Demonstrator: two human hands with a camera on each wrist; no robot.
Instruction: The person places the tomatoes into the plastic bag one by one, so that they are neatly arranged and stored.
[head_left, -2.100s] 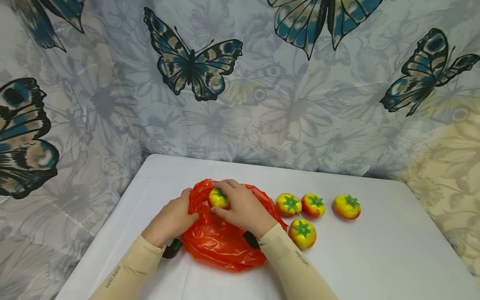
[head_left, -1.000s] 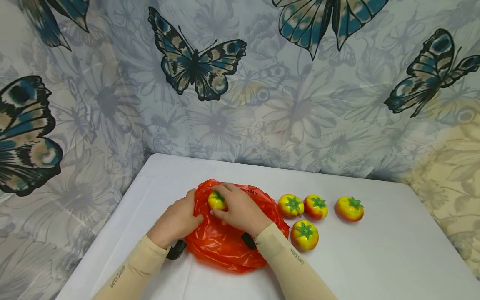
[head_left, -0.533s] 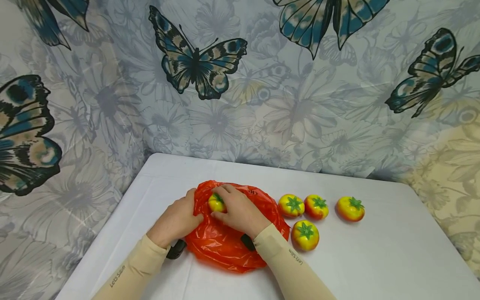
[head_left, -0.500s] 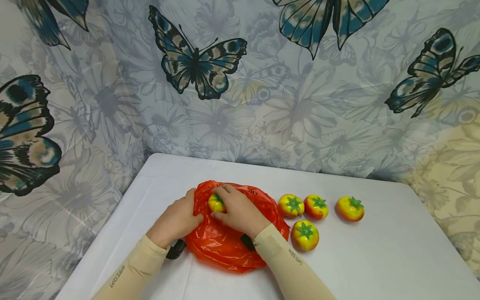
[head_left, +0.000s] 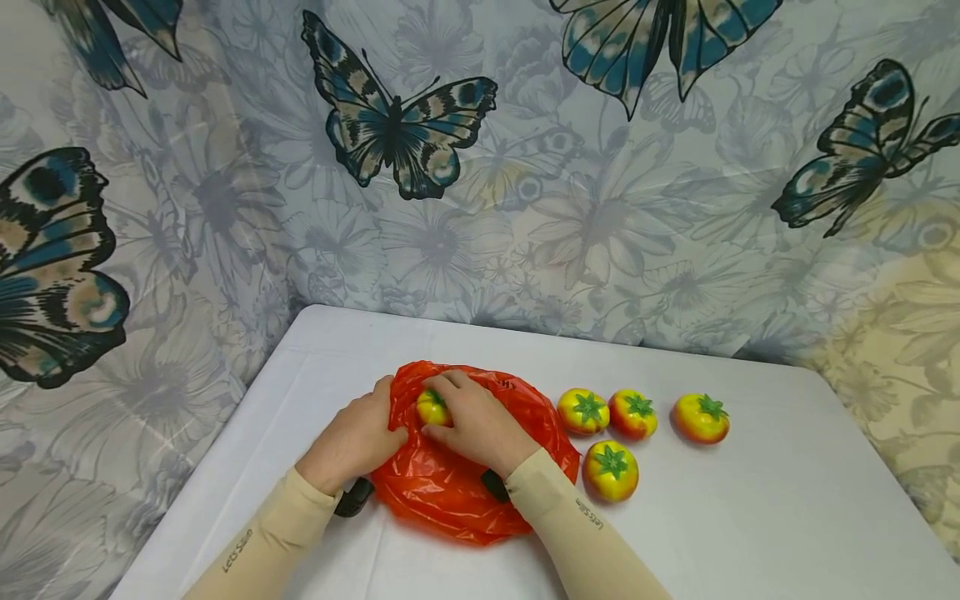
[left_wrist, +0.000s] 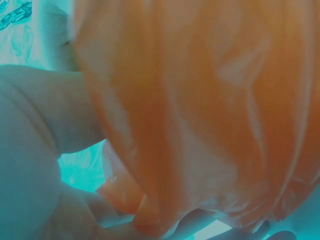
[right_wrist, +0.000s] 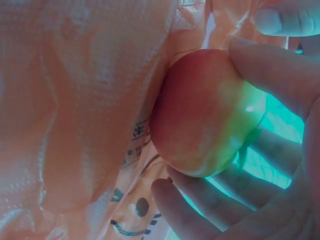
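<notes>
A crinkled red plastic bag (head_left: 450,508) lies on the white table with its mouth spread. At the bag's left rim, the left hand (head_left: 356,437) grips the plastic; in the left wrist view the film runs between thumb and fingers. The right hand (head_left: 480,417) holds a yellow-and-red tomato (head_left: 431,408) with a green star-shaped top over the bag's opening. Seen from the right wrist, the thumb presses one side of the tomato (right_wrist: 200,115) and the fingers curl under the other, with printed bag film right behind it. The bag's inside is mostly hidden.
Right of the bag sit several more tomatoes: a near one (head_left: 611,472), a pair behind, left (head_left: 582,412) and right (head_left: 633,414), and one farther right (head_left: 701,418). The white table (head_left: 765,500) ends at a butterfly-print cloth backdrop (head_left: 600,208).
Over the two seconds the right hand has eased the tomato slightly down and left in the bag's mouth. The left hand keeps its grip. The head view has shifted a little.
</notes>
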